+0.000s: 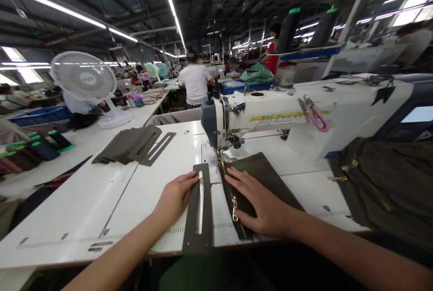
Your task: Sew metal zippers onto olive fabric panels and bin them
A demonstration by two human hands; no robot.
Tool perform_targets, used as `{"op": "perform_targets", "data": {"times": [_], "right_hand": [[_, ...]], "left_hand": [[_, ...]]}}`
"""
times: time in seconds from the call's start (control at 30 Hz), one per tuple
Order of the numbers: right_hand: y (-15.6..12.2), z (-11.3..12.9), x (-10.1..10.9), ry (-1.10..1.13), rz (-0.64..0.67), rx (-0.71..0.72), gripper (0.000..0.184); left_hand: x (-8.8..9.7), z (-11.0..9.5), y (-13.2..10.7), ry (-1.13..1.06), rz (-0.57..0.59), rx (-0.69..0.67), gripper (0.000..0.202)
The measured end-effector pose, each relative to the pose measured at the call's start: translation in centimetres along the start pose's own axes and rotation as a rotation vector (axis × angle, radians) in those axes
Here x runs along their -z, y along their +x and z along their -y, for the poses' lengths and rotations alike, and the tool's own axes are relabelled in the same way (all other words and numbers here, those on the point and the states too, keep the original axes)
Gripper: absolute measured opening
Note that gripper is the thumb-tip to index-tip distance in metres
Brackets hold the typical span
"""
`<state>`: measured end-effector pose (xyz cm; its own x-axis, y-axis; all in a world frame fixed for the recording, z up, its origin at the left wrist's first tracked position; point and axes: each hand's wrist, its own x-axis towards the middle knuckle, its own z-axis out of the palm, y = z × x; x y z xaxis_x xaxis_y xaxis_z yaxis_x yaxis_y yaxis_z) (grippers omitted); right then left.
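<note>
My left hand [176,195] has its fingers closed on the left edge of a dark grey-brown fabric panel [192,228] with a long narrow slot. That panel lies on the white sewing table, its lower end over the front edge. My right hand [262,205] rests with fingers spread on a dark olive fabric piece [257,164]. Along this piece's left edge runs a gold-toothed zipper [229,185] with a gold slider and pull [234,210], beside my right thumb. The zipper's far end reaches the sewing machine's needle area [219,152]; the exact needle position is too small to tell.
The sewing machine [264,110] stands ahead, pink-handled snips [314,113] on its arm. Further left lie stacked slotted panels [125,144], a white fan [86,76] and thread cones [43,144]. A dark zippered bag piece [389,178] lies right. A person in white [195,81] sits beyond.
</note>
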<state>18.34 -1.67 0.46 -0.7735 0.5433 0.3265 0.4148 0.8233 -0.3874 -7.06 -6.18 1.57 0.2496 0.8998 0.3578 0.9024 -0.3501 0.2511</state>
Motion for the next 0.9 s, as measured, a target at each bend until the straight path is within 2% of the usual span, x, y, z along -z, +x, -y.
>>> {"op": "perform_targets", "data": {"times": [0.1, 0.2, 0.37, 0.5, 0.73, 0.9], "right_hand": [[0.4, -0.6, -0.2, 0.013, -0.055, -0.03, 0.059], [0.9, -1.2, -0.9, -0.139, -0.041, -0.062, 0.051], [0.4, -0.8, -2.3, -0.281, -0.068, -0.061, 0.048], [-0.1, -0.3, -2.5, -0.311, -0.082, -0.064, 0.048], [0.1, -0.6, -2.1, -0.282, -0.139, -0.06, 0.047], [1.4, -0.8, -1.3, -0.2, -0.128, -0.097, 0.046]], "left_hand": [[0.2, -0.5, -0.3, -0.117, -0.136, 0.002, 0.034], [-0.2, -1.9, 0.4, -0.148, -0.218, -0.083, 0.04], [-2.7, -4.4, 2.5, 0.074, -0.067, -0.175, 0.035], [-3.9, -4.9, 3.4, 0.18, 0.036, -0.191, 0.03], [-4.0, -4.5, 3.7, 0.179, 0.032, -0.206, 0.035], [-4.2, -4.6, 4.1, 0.229, 0.051, -0.236, 0.028]]}}
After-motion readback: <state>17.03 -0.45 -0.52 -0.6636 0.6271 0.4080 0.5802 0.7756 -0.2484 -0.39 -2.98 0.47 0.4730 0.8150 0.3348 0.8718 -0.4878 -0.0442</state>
